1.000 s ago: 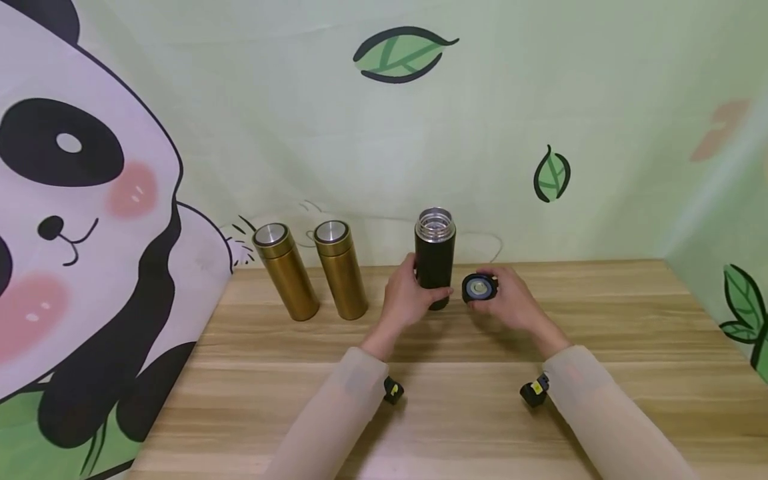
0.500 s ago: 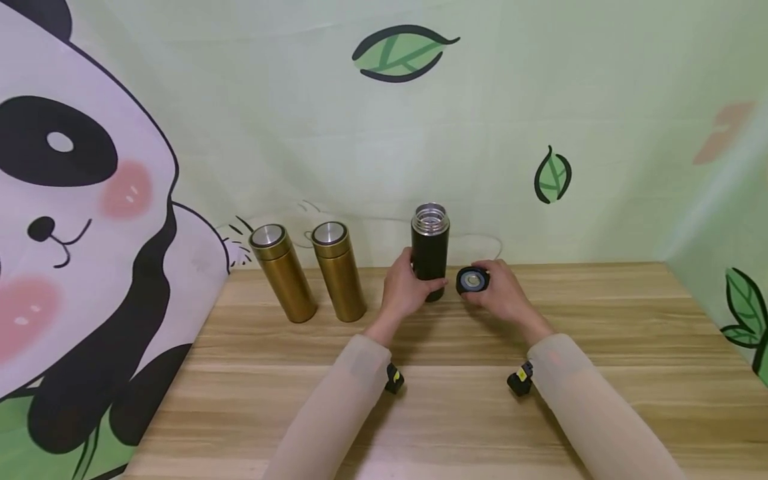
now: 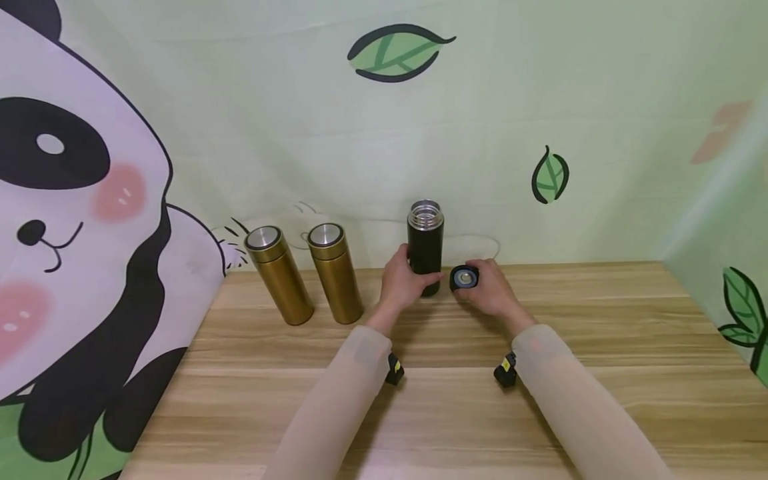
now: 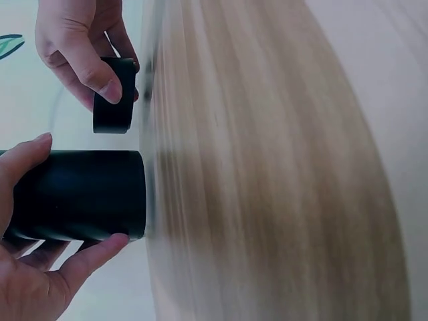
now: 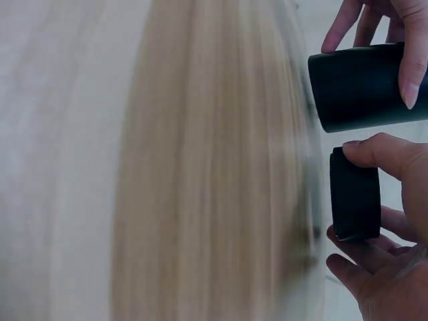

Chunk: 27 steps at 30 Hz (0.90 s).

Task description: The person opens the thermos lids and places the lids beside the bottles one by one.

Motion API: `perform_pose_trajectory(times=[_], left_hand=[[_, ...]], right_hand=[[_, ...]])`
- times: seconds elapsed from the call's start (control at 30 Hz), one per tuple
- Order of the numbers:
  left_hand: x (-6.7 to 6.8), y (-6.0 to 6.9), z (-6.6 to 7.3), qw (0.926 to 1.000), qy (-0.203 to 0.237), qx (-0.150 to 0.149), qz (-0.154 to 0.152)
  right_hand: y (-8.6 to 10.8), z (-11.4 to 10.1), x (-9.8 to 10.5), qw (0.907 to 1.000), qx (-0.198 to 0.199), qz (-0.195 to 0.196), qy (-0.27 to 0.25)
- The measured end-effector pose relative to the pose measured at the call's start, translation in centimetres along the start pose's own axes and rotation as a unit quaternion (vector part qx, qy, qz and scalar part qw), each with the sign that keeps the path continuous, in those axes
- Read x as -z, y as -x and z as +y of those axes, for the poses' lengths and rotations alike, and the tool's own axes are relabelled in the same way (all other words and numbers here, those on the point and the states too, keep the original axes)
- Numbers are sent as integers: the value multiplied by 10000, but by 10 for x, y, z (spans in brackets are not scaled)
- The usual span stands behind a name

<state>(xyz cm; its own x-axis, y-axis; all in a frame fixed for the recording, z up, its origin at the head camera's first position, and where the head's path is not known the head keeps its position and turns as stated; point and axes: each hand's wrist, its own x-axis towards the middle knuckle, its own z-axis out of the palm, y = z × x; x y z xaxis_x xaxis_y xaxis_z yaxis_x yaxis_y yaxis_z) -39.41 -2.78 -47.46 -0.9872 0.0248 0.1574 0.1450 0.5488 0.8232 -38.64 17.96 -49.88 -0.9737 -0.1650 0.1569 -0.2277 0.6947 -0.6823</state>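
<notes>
My left hand [image 3: 403, 280] grips the lower part of an upright black bottle [image 3: 425, 250], whose metal-rimmed mouth is uncovered. Just right of it, my right hand [image 3: 489, 288] pinches a round black lid [image 3: 465, 277], its pale inner side facing up. A small gap separates lid and bottle. The left wrist view has the bottle [image 4: 87, 194] in my left fingers and the lid [image 4: 114, 95] beside it. In the right wrist view, thumb and fingers hold the lid [image 5: 355, 194] by its edge, next to the bottle [image 5: 364, 85].
Two gold bottles with metal-topped lids, one [image 3: 281, 277] farther left and one [image 3: 336, 273] nearer my left hand, stand on the wooden table [image 3: 444, 427]. Behind the table hangs a pale green cloth [image 3: 270, 120] printed with leaves and a panda [image 3: 114, 280].
The black bottle and the lid, both still held, have shifted left and slightly toward the back. The lid has come a little closer to the bottle.
</notes>
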Motion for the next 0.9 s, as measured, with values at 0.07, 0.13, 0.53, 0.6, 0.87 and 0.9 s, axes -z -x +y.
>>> perform_pose_trajectory(times=[0.07, 0.13, 0.53, 0.6, 0.87, 0.9], left_hand=[[-1, -1, -2, 10000, 20, 27, -18], [-2, -2, -4, 10000, 17, 53, -42], [-4, -9, -8, 9998, 72, 174, -92], [-5, -10, -8, 9998, 36, 177, -108], [-5, -12, -7, 9997, 49, 240, -89], [-5, -12, -7, 9996, 42, 247, -100]], right_hand=[[-2, 1, -2, 10000, -52, -33, 41], [-3, 2, -5, 9999, -96, -75, 68], [-9, 8, -12, 9996, -201, -116, 134], [-10, 9, -13, 9996, -222, -119, 136], [-11, 8, -14, 9993, -298, -123, 188], [-11, 8, -14, 9992, -316, -131, 187]])
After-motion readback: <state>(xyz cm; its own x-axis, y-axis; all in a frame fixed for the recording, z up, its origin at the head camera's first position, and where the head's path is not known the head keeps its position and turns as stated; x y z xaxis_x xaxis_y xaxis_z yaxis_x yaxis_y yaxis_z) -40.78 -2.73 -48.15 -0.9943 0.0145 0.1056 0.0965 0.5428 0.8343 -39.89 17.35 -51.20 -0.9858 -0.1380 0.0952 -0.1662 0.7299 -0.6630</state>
